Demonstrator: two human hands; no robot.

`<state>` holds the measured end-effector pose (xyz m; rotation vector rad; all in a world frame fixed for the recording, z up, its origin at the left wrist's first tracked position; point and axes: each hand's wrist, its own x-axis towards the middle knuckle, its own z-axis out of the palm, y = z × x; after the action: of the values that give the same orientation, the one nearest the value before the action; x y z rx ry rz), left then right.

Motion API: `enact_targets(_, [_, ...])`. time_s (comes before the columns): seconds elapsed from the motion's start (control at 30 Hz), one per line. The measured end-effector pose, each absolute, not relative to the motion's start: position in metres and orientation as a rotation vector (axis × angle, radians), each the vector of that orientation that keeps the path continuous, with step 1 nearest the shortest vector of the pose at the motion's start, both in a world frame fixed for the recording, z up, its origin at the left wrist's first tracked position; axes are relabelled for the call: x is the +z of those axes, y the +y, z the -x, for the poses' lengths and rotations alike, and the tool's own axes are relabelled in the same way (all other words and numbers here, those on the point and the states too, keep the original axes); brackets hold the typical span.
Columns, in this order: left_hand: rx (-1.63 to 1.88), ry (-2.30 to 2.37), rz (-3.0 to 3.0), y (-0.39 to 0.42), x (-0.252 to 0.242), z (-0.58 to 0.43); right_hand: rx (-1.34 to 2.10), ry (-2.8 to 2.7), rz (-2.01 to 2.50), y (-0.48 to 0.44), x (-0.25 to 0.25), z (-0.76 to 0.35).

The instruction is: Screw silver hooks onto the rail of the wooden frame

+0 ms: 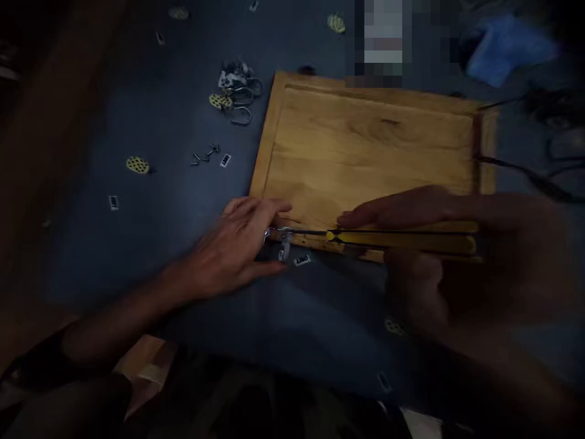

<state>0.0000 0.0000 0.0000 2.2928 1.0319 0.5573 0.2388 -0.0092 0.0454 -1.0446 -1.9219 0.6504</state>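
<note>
My right hand (425,256) is wrapped round the yellow-and-black handle of a screwdriver (402,239). Its thin shaft points left, the tip reaching a small shiny metal latch (284,244) at the near left corner of a wooden panel (329,152). My left hand (242,244) lies around that corner, fingers on the panel's top and thumb in front of its edge. Between thumb and fingers sits the latch, part of it hidden by the hand. Any screw at the tip is too small to make out.
Metal latches with wire loops (241,94) lie heaped left of the panel, near several loose screws (205,155). Yellow dotted oval pieces (138,164) and small printed labels (225,160) mark the blue surface. A blue cloth (507,49) and dark cords (525,171) are at right.
</note>
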Motion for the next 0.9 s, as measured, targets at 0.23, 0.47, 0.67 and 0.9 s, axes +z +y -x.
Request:
enact_targets(0.23, [0.613,1.033,-2.285,-0.001,-0.008,0.000,0.573,-2.046,1.107,-0.009,0.055,-0.234])
enact_targets(0.47, [0.646,1.036,-2.296,-0.001,-0.013,0.000,0.446,-2.079,1.073,-0.011,0.052,-0.232])
enact_targets(0.67, [0.658,1.050,-2.283,-0.001,-0.013,-0.001,0.372,-2.108,1.006,-0.009,0.045,-0.233])
enact_targets(0.9, [0.640,1.063,-2.280,-0.001,-0.012,-0.001,0.367,-2.003,1.014,-0.013,0.039,-0.228])
